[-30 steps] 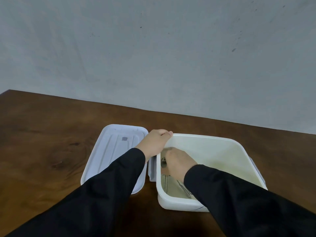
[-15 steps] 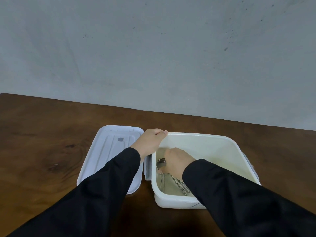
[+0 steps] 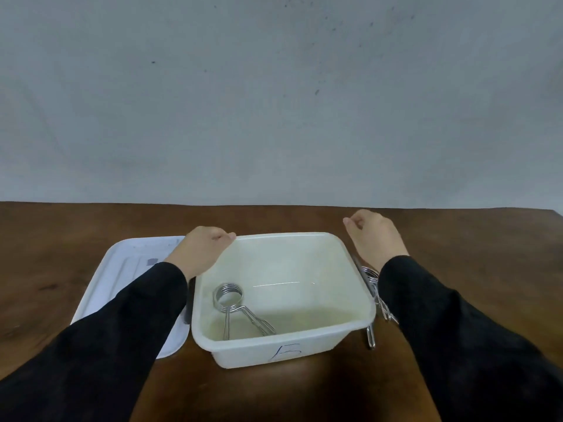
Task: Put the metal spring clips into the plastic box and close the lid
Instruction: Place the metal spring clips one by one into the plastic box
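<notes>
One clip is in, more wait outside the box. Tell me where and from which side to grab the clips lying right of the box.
Take the clips on the table by their coiled ring end, near the right sleeve. Come down from above with the right hand, which is nearest. They lie flat and close against the box wall, so a sideways reach from the left looks blocked. The sleeve partly hides them.
</notes>
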The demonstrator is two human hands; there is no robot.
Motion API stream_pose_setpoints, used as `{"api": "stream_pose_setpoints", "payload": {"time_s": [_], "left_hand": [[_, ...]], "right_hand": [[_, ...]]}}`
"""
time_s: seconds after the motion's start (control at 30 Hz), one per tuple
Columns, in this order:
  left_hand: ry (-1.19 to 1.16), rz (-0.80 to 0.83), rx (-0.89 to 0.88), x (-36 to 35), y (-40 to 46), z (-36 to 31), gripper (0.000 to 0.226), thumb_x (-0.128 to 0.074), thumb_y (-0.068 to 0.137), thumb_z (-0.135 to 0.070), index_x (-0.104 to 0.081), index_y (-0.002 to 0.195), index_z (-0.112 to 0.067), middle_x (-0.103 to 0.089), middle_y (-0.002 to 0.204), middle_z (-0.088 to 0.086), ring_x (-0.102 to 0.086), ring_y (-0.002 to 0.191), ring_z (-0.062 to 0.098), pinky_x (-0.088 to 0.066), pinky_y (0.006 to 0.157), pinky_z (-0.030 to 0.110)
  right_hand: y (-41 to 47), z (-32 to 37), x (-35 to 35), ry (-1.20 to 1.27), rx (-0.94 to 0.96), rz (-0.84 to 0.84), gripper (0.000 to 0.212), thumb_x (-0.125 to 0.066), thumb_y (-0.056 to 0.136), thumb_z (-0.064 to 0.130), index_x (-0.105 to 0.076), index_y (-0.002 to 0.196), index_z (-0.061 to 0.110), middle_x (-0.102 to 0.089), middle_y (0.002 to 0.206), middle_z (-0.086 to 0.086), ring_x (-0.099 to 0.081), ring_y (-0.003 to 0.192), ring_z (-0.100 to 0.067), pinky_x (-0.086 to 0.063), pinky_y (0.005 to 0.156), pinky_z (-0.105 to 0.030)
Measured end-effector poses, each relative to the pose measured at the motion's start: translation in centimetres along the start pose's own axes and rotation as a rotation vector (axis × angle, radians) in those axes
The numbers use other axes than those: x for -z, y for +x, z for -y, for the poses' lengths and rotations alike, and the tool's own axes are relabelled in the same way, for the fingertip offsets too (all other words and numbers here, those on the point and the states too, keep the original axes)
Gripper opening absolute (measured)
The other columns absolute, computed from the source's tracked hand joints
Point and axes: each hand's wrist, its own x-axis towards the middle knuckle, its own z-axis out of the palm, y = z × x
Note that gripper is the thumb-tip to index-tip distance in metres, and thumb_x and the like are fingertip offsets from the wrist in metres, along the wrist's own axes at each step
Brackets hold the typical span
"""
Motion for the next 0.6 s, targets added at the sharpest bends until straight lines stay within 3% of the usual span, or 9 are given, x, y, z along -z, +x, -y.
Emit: {"api": "stream_pose_setpoints", "payload": {"time_s": [0.1,0.23,0.33,0.43,0.5,0.6], "left_hand": [[-0.084,-0.036,0.049,-0.4,0.1,0.6,0.047,-0.060,0.094,-0.045,-0.072,0.086,-0.001,-0.051,0.070,0.006,-0.044,0.066,0.021,-0.035,0.063,0.032],[-0.082,-0.043,0.058,-0.4,0.5,1.3,0.049,-0.062,0.088,-0.054,-0.074,0.086,-0.007,-0.056,0.075,0.002,-0.047,0.070,0.017,-0.037,0.068,0.031],[-0.085,-0.040,0.067,-0.3,0.7,1.7,0.045,-0.062,0.086,-0.058,-0.077,0.084,-0.016,-0.062,0.076,0.003,-0.052,0.070,0.017,-0.040,0.068,0.032],[-0.072,-0.047,0.065,-0.3,0.7,1.6,0.044,-0.062,0.086,-0.059,-0.077,0.082,-0.018,-0.062,0.075,0.003,-0.052,0.068,0.018,-0.041,0.068,0.033],[-0.063,-0.050,0.073,-0.3,0.7,1.5,0.045,-0.062,0.086,-0.059,-0.077,0.082,-0.017,-0.060,0.074,0.002,-0.051,0.068,0.018,-0.040,0.067,0.032],[-0.063,-0.045,0.080,-0.3,0.4,1.2,0.045,-0.061,0.088,-0.057,-0.076,0.082,-0.014,-0.056,0.071,0.002,-0.047,0.066,0.018,-0.037,0.066,0.032]], "right_hand": [[0.7,-4.9,-0.1,-0.103,-0.179,0.194,0.031,-0.054,0.098,0.038,-0.064,0.114,0.014,-0.071,0.110,-0.006,-0.065,0.098,-0.025,-0.052,0.086,-0.036],[0.5,-8.2,-1.9,-0.196,-0.272,0.433,0.043,-0.059,0.096,0.041,-0.059,0.126,0.011,-0.068,0.119,-0.008,-0.065,0.105,-0.025,-0.052,0.090,-0.035],[0.6,-8.6,-3.4,-0.205,-0.306,0.479,0.036,-0.060,0.095,0.040,-0.063,0.116,0.010,-0.069,0.103,-0.007,-0.063,0.085,-0.021,-0.050,0.071,-0.028],[1.0,-8.4,-4.5,-0.242,-0.355,0.464,0.027,-0.061,0.094,0.034,-0.063,0.087,0.009,-0.060,0.075,-0.003,-0.053,0.059,-0.015,-0.037,0.048,-0.025],[1.1,-8.1,-5.1,-0.252,-0.389,0.439,0.030,-0.061,0.094,0.027,-0.054,0.070,0.010,-0.054,0.066,-0.003,-0.050,0.054,-0.016,-0.039,0.050,-0.026],[1.4,-8.2,-5.8,-0.250,-0.389,0.404,0.020,-0.061,0.093,0.020,-0.056,0.077,0.008,-0.054,0.066,-0.004,-0.052,0.057,-0.020,-0.045,0.063,-0.030]]}}
